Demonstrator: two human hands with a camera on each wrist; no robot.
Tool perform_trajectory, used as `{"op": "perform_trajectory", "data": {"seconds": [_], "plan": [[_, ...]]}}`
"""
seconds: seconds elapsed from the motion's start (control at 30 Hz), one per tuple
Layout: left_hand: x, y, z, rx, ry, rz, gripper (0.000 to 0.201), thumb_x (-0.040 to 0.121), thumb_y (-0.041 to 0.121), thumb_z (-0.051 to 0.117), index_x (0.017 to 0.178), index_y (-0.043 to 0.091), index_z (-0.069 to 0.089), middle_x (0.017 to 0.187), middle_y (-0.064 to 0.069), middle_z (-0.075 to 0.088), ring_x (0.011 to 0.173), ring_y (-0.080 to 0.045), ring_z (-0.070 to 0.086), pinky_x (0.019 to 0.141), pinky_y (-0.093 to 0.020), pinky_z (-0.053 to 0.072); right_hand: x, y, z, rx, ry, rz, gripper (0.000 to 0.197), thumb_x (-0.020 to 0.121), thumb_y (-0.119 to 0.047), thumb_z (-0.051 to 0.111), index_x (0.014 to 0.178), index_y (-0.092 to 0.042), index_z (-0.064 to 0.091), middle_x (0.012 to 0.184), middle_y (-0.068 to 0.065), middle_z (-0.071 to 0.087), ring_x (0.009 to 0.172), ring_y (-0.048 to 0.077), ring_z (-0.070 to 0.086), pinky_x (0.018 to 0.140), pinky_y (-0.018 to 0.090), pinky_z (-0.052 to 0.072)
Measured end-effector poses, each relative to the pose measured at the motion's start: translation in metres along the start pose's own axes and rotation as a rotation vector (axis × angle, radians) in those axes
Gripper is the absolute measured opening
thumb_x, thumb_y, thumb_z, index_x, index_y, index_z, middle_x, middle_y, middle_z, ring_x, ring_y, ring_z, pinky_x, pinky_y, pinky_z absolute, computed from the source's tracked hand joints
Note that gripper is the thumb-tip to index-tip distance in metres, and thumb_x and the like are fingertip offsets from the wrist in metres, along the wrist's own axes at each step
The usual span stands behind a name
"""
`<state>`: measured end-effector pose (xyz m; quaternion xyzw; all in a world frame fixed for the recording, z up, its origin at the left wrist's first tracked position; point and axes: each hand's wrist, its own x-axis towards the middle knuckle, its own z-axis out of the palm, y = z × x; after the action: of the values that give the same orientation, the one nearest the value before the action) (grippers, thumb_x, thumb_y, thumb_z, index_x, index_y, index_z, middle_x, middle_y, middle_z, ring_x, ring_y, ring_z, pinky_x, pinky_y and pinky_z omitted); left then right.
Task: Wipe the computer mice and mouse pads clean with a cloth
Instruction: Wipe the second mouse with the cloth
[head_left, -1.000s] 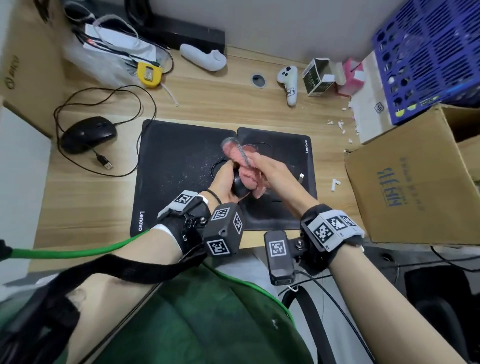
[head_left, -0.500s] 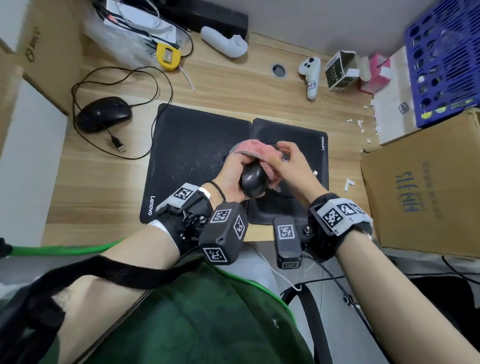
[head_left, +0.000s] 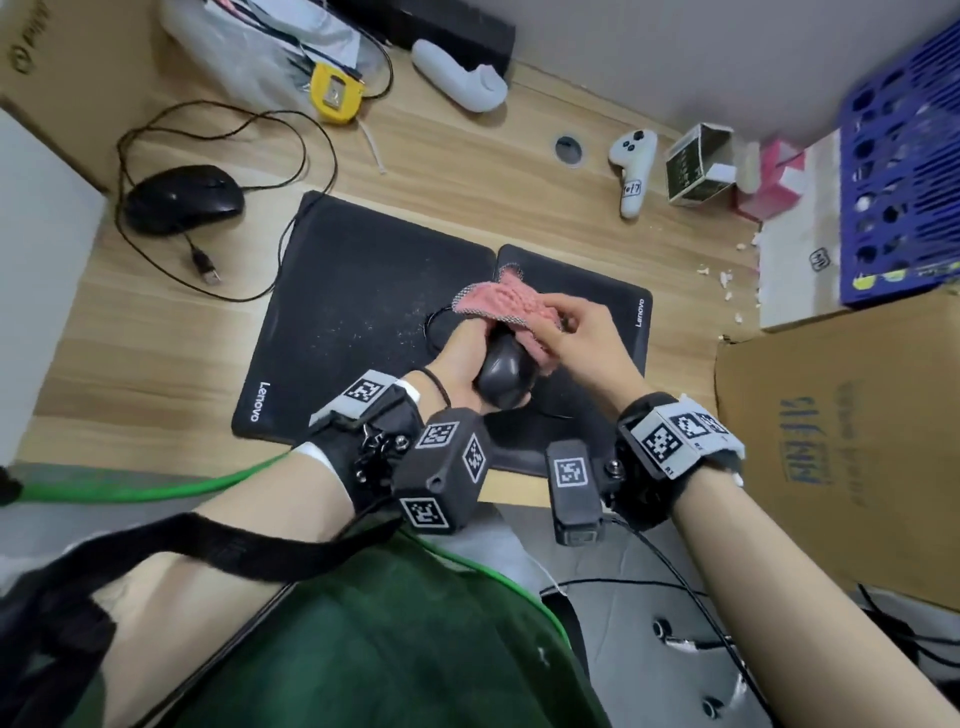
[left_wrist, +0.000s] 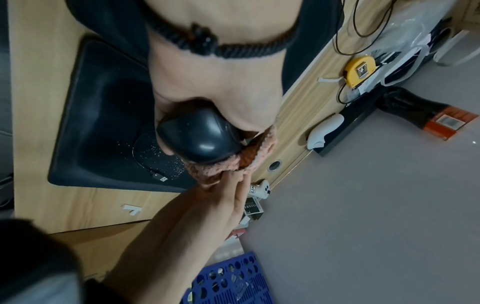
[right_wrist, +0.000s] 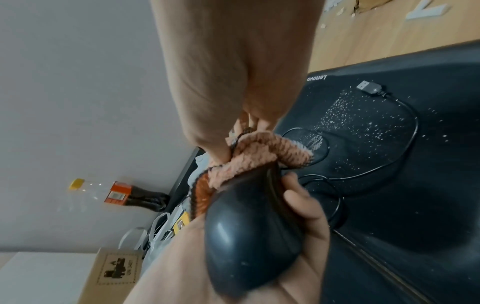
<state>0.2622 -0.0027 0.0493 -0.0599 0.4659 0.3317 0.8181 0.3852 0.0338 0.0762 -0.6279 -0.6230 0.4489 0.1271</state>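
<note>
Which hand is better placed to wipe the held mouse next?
The right hand. It already pinches the cloth against the front of the mouse, while the left hand is busy holding the mouse above the pad.

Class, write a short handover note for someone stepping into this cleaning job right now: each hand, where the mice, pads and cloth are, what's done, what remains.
Left hand: grips the black mouse, lifted above the pads.
Right hand: pinches the pink cloth against the mouse's front end.
Second mouse: on the desk at far left, untouched by either hand.
Two black mouse pads lie side by side: the left pad and the right pad both carry white specks.
Done: held mouse mid-wipe.
Left: finish this mouse, the second mouse, both pads.
</note>
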Motion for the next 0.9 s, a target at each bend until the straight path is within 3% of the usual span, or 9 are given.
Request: {"op": "perform_trajectory", "data": {"seconds": [0.1, 0.2, 0.27, 0.37, 0.47, 0.53, 0.67, 0.8, 0.9], "plan": [[0.012, 0.000, 0.008, -0.086, 0.069, 0.039, 0.039, 0.098, 0.045, 0.033, 0.086, 0.016, 0.056, 0.077, -0.005, 0.061, 0.069, -0.020, 0.057, 0.066, -0.028, 0.047, 0.010, 0.007, -0.003, -0.028, -0.055, -0.025, 0.024, 0.084, -0.026, 0.066, 0.107, -0.022, 0.071, 0.107, 0.000, 0.069, 0.102, 0.019, 0.063, 0.094, 0.045, 0.050], [0.026, 0.000, 0.017, -0.117, 0.084, 0.079, 0.053, 0.101, 0.050, 0.016, 0.085, 0.016, 0.053, 0.085, -0.006, 0.058, 0.076, -0.022, 0.054, 0.078, -0.036, 0.045, 0.006, 0.013, -0.012, -0.034, -0.177, -0.088, 0.023, 0.084, -0.025, 0.070, 0.107, -0.022, 0.070, 0.112, -0.002, 0.063, 0.105, 0.014, 0.059, 0.098, 0.030, 0.044], [0.032, -0.003, 0.033, -0.116, 0.125, 0.018, 0.060, 0.096, 0.060, 0.023, 0.087, 0.012, 0.058, 0.080, -0.010, 0.064, 0.074, -0.026, 0.057, 0.072, -0.034, 0.046, 0.008, 0.023, -0.031, -0.024, -0.230, -0.099, 0.020, 0.086, -0.023, 0.069, 0.106, -0.021, 0.069, 0.113, 0.000, 0.063, 0.101, 0.013, 0.060, 0.092, 0.027, 0.047], [0.037, -0.017, 0.064, -0.056, 0.100, -0.051, 0.040, 0.094, 0.052, 0.039, 0.094, 0.017, 0.058, 0.081, -0.006, 0.063, 0.064, -0.023, 0.061, 0.058, -0.026, 0.052, 0.023, 0.048, -0.068, -0.016, -0.173, -0.023, 0.018, 0.090, -0.020, 0.064, 0.107, -0.020, 0.068, 0.111, 0.005, 0.066, 0.085, 0.021, 0.064, 0.069, 0.026, 0.054], [0.043, -0.022, 0.095, -0.069, 0.073, -0.049, 0.031, 0.096, 0.040, 0.040, 0.089, 0.015, 0.057, 0.075, -0.007, 0.062, 0.060, -0.022, 0.062, 0.050, -0.023, 0.053, 0.038, 0.067, -0.084, -0.052, -0.055, -0.008, 0.023, 0.090, -0.022, 0.061, 0.112, -0.018, 0.068, 0.114, 0.001, 0.064, 0.108, 0.021, 0.060, 0.094, 0.035, 0.048], [0.050, -0.018, 0.107, -0.122, 0.087, -0.011, 0.037, 0.097, 0.041, 0.037, 0.084, 0.013, 0.058, 0.069, -0.008, 0.065, 0.054, -0.022, 0.065, 0.049, -0.025, 0.055, 0.037, 0.068, -0.085, -0.012, -0.051, -0.052, 0.025, 0.089, -0.019, 0.063, 0.114, -0.016, 0.066, 0.111, -0.002, 0.059, 0.110, 0.015, 0.055, 0.098, 0.028, 0.040], [0.066, -0.012, 0.114, -0.034, 0.119, 0.052, 0.034, 0.104, 0.035, 0.026, 0.091, 0.016, 0.052, 0.089, -0.006, 0.057, 0.086, -0.024, 0.055, 0.062, -0.024, 0.050, 0.029, 0.076, -0.101, 0.014, -0.251, -0.166, 0.027, 0.084, -0.014, 0.070, 0.111, -0.014, 0.067, 0.120, -0.005, 0.057, 0.111, 0.006, 0.053, 0.100, 0.017, 0.036], [0.064, -0.016, 0.140, 0.062, 0.024, -0.011, 0.041, 0.099, 0.043, 0.034, 0.097, 0.009, 0.058, 0.080, -0.009, 0.061, 0.062, -0.023, 0.061, 0.048, -0.022, 0.051, 0.043, 0.099, -0.136, 0.283, -0.115, 0.006, 0.026, 0.087, -0.012, 0.067, 0.113, -0.012, 0.066, 0.114, 0.007, 0.066, 0.096, 0.015, 0.062, 0.090, 0.034, 0.048], [0.068, -0.014, 0.147, 0.135, 0.032, -0.020, 0.035, 0.097, 0.042, 0.037, 0.106, 0.013, 0.053, 0.084, -0.010, 0.057, 0.064, -0.025, 0.056, 0.050, -0.023, 0.051, 0.060, 0.098, -0.143, 0.317, -0.047, 0.016, 0.030, 0.088, -0.016, 0.067, 0.117, -0.011, 0.065, 0.112, 0.004, 0.067, 0.097, 0.012, 0.061, 0.093, 0.033, 0.049]]}}
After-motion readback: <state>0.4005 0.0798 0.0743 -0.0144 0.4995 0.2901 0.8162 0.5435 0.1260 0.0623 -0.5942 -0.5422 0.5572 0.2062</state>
